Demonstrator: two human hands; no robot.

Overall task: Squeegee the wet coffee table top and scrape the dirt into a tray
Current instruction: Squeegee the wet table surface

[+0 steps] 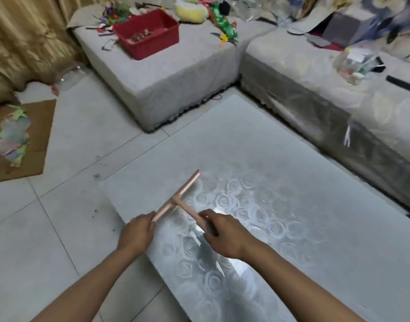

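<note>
Frosted glass with a rose pattern forms the low surface (292, 182) that fills the lower right of the frame, with glare on it near the hands. At lower centre, the left hand's (136, 233) fingers (150, 223) curl round the near end of a pink squeegee's (176, 201) crossbar. The right hand's (224, 233) fingers (208, 217) wrap the end of its handle. The T-shaped squeegee lies over the surface's left edge, its crossbar running up and to the right and its handle slanting towards the right hand. Whether the blade touches the glass cannot be told. Both bare forearms reach in from the bottom edge.

Pale floor tiles (36, 228) lie left of the surface. A grey covered sofa (176, 84) wraps round the upper centre and right. On its seat at upper centre stands a red plastic tub (153, 48) among scattered toys. Flat cardboard (40, 135) with paper scraps lies at left, below a gold curtain (25, 38).
</note>
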